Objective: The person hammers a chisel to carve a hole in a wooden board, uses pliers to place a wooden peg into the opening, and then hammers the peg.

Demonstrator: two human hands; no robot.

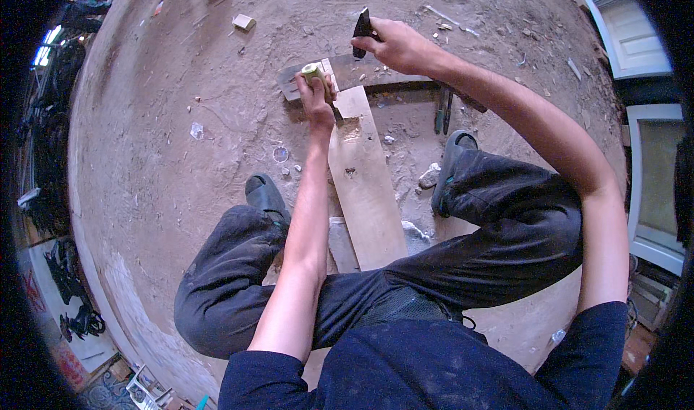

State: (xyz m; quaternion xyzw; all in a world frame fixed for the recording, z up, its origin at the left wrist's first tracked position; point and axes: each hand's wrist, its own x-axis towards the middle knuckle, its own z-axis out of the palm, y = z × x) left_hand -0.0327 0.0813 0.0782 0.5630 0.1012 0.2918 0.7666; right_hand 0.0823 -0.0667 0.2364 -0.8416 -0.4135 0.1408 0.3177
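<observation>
Pale-green-handled chisel [311, 70] | I see left hand [316, 101] gripping it at board [367, 193] | right hand [394, 46] clenching black hammer [361, 31] | any lettering too small

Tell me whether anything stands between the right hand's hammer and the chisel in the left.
Nothing visible does. Between the hammer in the right hand and the chisel in the left hand, the picture shows only a gap, with the ground and cross board beneath.
</observation>
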